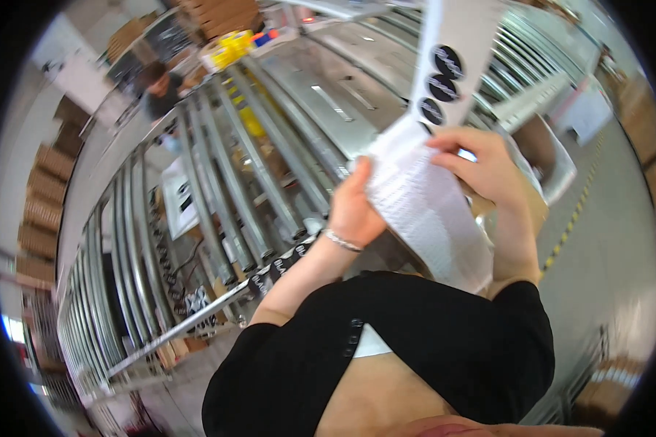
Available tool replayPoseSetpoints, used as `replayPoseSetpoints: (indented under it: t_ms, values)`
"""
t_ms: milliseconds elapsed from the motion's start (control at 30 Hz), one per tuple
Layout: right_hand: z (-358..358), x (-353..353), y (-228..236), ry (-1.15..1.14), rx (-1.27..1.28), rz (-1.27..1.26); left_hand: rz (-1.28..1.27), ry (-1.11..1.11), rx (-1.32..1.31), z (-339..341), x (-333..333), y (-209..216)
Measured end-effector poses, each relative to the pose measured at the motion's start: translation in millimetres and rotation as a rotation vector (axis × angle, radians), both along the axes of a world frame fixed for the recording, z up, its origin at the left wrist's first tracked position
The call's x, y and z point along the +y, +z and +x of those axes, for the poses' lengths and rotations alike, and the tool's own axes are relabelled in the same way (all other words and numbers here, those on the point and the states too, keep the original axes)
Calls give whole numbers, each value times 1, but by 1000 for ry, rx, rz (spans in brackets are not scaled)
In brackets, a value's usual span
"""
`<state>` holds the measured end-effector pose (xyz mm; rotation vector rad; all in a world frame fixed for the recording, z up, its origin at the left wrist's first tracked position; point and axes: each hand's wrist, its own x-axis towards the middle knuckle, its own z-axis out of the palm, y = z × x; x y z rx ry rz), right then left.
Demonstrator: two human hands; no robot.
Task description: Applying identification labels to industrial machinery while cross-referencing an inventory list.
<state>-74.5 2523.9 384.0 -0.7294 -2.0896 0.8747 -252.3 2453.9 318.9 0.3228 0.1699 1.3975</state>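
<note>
A white padded mailer with a bumpy, textured surface lies in front of my body, its lower end curving down toward my chest. My left hand grips its left edge, thumb on top. My right hand is over its upper right part, thumb and fingers pinched close together. By those fingertips a small dark edge shows, perhaps of a sticker; blur hides the exact hold. Just beyond rises a white strip of round black stickers, extending past the top of the view.
A roller conveyor runs along the left, with a metal plate set in it ahead. Yellow rolls stand at the far end. Another person is beyond the rollers. Stacked cardboard boxes line the left; a white bin stands right.
</note>
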Motion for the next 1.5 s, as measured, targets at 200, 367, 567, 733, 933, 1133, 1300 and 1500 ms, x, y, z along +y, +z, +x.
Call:
replayPoseSetpoints:
  t_ms: [200,367,567,733,933,1133,1300,1500]
  values:
    - [0,-5,-4,-27,-2,-170,-6,26,34,-1,-4,-9]
    - [-4,3,-8,-12,-16,-214,185,77,263,-3,-5,-16]
    - [-9,8,-6,-31,-70,-210,78,44,248,-6,-1,-20]
    - [-10,6,-6,-26,-68,19,146,62,316,-8,1,-29]
    - [-12,-16,-8,-43,-132,145,-11,72,238,-8,-12,-36]
    - [-10,-32,-5,-101,-242,500,-181,-32,149,-1,-3,-44]
    - [-17,-4,18,142,-268,423,-292,18,56,-14,0,-48]
    - [6,128,70,-506,259,406,-287,-15,195,-1,5,-49]
